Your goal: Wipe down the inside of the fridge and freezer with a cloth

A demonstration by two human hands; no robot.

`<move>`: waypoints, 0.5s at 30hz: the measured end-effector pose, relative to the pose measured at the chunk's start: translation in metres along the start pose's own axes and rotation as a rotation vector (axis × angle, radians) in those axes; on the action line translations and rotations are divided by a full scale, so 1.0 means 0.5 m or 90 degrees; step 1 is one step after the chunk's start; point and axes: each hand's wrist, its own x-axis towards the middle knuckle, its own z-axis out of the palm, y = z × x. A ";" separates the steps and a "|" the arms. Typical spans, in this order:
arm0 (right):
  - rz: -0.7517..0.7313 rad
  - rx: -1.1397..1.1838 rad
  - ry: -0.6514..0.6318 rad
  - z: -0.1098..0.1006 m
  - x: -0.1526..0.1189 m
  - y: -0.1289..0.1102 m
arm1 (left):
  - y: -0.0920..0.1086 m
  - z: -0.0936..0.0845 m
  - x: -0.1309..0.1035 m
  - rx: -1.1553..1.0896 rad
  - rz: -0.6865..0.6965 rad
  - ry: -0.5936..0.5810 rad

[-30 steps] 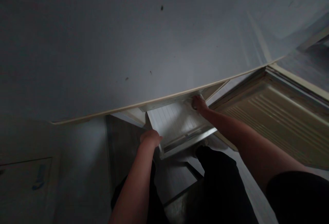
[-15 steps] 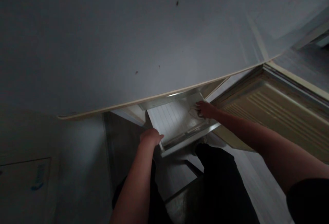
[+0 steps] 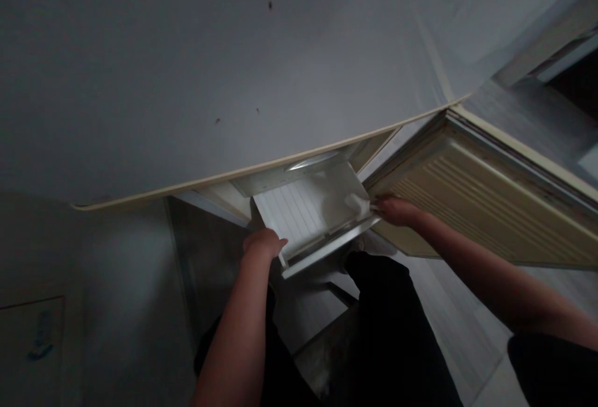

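A white drawer (image 3: 332,247) with a ribbed floor is pulled out beneath a pale cabinet top. My left hand (image 3: 262,245) is closed around its left side near the front corner, thumb lying over the rim. At the drawer's right side, my right hand (image 3: 395,209) is closed on a white cloth (image 3: 357,206). Part of the cloth hangs over the drawer's inside, left of the fingers.
An open cream door (image 3: 467,195) with a ribbed inner panel stands on the right, behind my right forearm. The wide grey top (image 3: 224,70) with a cream edge spans above the drawer. My dark-clothed legs (image 3: 387,320) are close below it.
My right hand has moved from inside the drawer to its right edge, drawing the cloth with it. The left hand keeps its hold on the drawer. The view has shifted slightly.
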 end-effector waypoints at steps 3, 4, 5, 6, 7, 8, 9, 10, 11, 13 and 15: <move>0.039 0.048 -0.011 0.031 -0.076 -0.022 | 0.004 -0.001 0.003 0.007 0.000 0.003; 0.042 0.058 0.003 0.045 -0.094 -0.042 | 0.005 -0.001 0.003 0.008 -0.003 0.003; 0.039 0.064 0.019 0.059 -0.106 -0.069 | 0.006 -0.001 0.004 0.008 -0.005 0.003; 0.035 0.069 0.029 0.070 -0.113 -0.102 | 0.006 -0.001 0.005 0.009 -0.007 0.003; 0.044 0.078 0.038 0.079 -0.116 -0.142 | 0.007 -0.001 0.006 0.010 -0.007 0.003; 0.068 0.094 0.042 0.085 -0.115 -0.187 | 0.009 -0.001 0.006 0.010 -0.008 0.003; 0.093 0.118 0.036 0.088 -0.113 -0.238 | 0.010 -0.001 0.006 0.010 -0.007 0.004; 0.094 0.143 0.030 0.090 -0.109 -0.293 | 0.012 -0.002 0.007 0.009 -0.010 0.005; 0.068 0.167 0.024 0.090 -0.107 -0.351 | 0.013 -0.003 0.006 0.007 -0.015 0.005; -0.012 0.214 0.048 0.092 -0.106 -0.470 | 0.016 -0.004 0.006 0.005 -0.024 0.004; -0.068 0.262 0.086 0.101 -0.111 -0.577 | 0.017 -0.006 0.006 0.004 -0.022 0.004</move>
